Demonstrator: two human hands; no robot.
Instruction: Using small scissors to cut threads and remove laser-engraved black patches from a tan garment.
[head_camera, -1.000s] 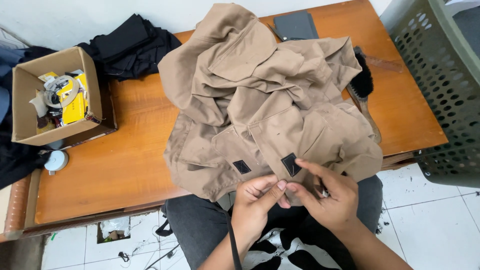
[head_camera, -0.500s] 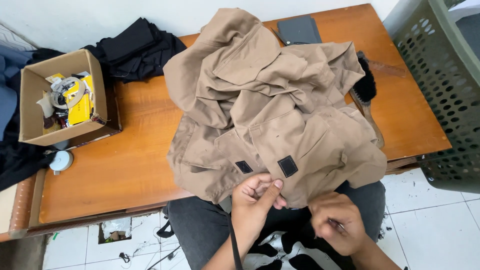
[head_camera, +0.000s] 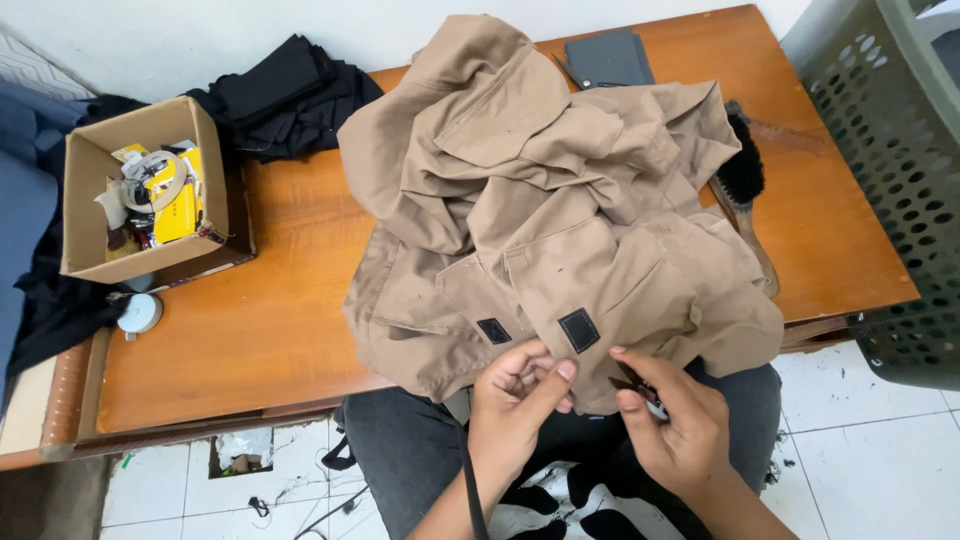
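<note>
A crumpled tan jacket (head_camera: 560, 220) lies across the wooden table (head_camera: 250, 330), its lower hem hanging over the near edge with two small black square patches (head_camera: 578, 330) showing. My left hand (head_camera: 515, 410) pinches the hem just below the patches. My right hand (head_camera: 670, 425) is beside it, fingers closed around a small dark tool (head_camera: 632, 382) whose tip points toward the hem. Both hands are above my lap in dark trousers.
An open cardboard box (head_camera: 140, 200) of small items stands at the table's left end, with black clothes (head_camera: 285, 95) behind it. A black brush (head_camera: 745, 180) and a grey flat case (head_camera: 605, 60) lie at the right rear. A green perforated basket (head_camera: 890, 170) stands at right.
My right hand dropped away from the hem toward my lap, then came back up beside the left hand with the small dark tool. The left hand stayed on the hem.
</note>
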